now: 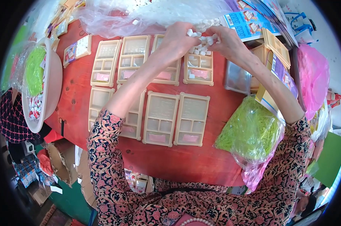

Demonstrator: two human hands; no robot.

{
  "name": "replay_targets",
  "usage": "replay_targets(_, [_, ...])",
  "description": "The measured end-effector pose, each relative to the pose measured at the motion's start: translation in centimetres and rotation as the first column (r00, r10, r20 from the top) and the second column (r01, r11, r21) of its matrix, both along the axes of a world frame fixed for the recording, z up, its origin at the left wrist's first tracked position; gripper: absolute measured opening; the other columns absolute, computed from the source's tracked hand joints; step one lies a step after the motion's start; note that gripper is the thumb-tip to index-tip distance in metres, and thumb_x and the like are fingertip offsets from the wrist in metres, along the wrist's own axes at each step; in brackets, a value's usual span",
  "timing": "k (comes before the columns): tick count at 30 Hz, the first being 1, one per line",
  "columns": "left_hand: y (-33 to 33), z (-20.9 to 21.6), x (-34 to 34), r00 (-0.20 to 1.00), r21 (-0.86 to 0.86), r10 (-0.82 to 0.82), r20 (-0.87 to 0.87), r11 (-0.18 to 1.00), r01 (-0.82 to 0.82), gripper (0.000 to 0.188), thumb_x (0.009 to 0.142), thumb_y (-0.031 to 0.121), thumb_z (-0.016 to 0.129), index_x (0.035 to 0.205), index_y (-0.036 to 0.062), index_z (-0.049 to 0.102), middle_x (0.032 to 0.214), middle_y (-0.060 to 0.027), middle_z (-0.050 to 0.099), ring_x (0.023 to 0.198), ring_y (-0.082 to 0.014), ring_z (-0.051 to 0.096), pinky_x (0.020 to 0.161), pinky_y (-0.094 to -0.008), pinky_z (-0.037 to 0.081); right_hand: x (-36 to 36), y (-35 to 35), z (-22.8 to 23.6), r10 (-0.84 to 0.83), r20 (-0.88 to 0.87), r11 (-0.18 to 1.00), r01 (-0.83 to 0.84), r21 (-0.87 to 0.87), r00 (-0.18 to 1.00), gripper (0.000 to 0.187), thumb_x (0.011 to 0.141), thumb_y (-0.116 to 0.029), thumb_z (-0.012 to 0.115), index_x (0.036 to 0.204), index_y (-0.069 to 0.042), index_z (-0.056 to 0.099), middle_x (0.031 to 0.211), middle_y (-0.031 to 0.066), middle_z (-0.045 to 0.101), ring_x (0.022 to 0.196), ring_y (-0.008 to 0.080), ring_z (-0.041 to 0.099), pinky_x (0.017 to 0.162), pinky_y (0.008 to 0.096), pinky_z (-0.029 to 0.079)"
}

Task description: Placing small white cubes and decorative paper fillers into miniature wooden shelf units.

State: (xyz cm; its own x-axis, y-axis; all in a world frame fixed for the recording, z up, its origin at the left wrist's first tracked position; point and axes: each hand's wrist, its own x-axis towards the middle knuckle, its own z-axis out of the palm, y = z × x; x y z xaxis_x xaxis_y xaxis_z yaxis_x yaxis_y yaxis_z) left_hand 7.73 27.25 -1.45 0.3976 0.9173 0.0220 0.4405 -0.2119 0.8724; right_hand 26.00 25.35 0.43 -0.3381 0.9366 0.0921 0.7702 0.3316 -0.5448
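Note:
My left hand (181, 40) and my right hand (228, 44) meet over the top of a cream compartment tray (199, 62) at the back of the table. Small white cube-like pieces (201, 49) lie heaped in that tray's large compartment. Both hands have curled fingers with white pieces at their tips. A pink packet (198, 73) sits in the tray's lower compartment, with one white piece beside it. More cream trays, such as this one (161, 101), stand in two rows on the red table; several hold pink packets. My left forearm hides parts of some trays.
Clear plastic sheeting (102, 17) with loose white pieces lies along the back. Printed blue sheets (245, 22) are back right. A bag of green shreds (249, 130) rests at right, near a grey plastic container (237, 77). A white basin (54, 79) stands at the left edge.

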Motion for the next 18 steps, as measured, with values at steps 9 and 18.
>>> replay_targets(9, [-0.2,-1.5,-0.8,0.992,0.307,-0.023,-0.124,0.950,0.061,0.022,0.068,0.014,0.069,0.085,0.0006,0.065,0.067,-0.0162,0.059,0.068,-0.0278,0.059,0.066,-0.0367,0.045,0.6,0.3,-0.6,0.017,0.019,0.999,-0.016,-0.028,1.000,0.015,0.073,-0.001,0.061,0.087,0.005,0.061,0.065,0.0077,0.054,0.060,0.0126,0.048,0.056,0.0295,0.041])
replay_targets(18, [-1.0,-1.9,0.1,0.991,0.543,-0.022,-0.135,0.835,0.092,0.017,0.069,0.010,0.066,0.082,-0.0008,0.063,0.077,-0.0225,0.060,0.079,-0.0383,0.057,0.071,-0.0424,0.043,0.5,0.9,-1.6,0.133,0.096,0.982,-0.144,0.124,0.987,0.010,0.072,0.000,0.063,0.080,0.003,0.060,0.069,0.0122,0.057,0.062,0.0188,0.054,0.059,0.0300,0.044])
